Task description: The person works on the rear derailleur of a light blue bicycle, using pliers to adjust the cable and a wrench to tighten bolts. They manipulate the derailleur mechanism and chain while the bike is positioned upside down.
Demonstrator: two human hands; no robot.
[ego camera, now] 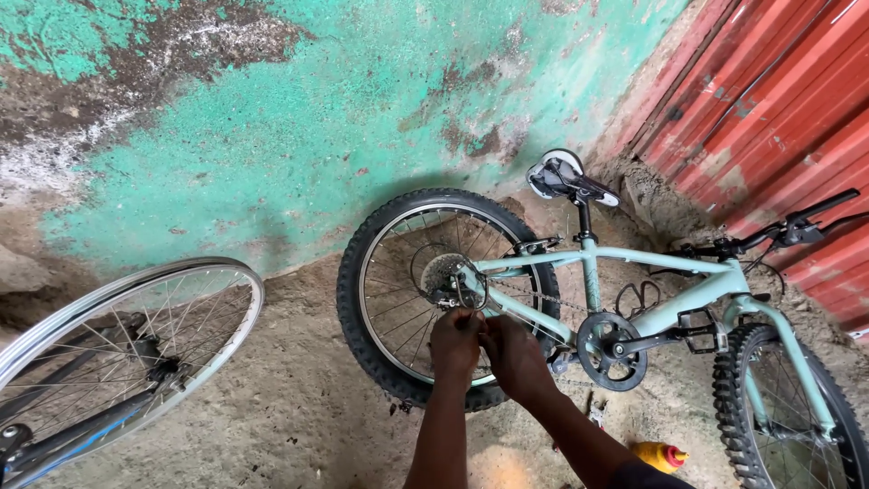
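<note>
At far left a bare wheel lies on the dirt floor. Beside the bike's rear wheel, the left hand and right hand touch, fingers curled together near the derailleur; what they pinch is hidden. Further right, a yellow bottle lies on the ground.
</note>
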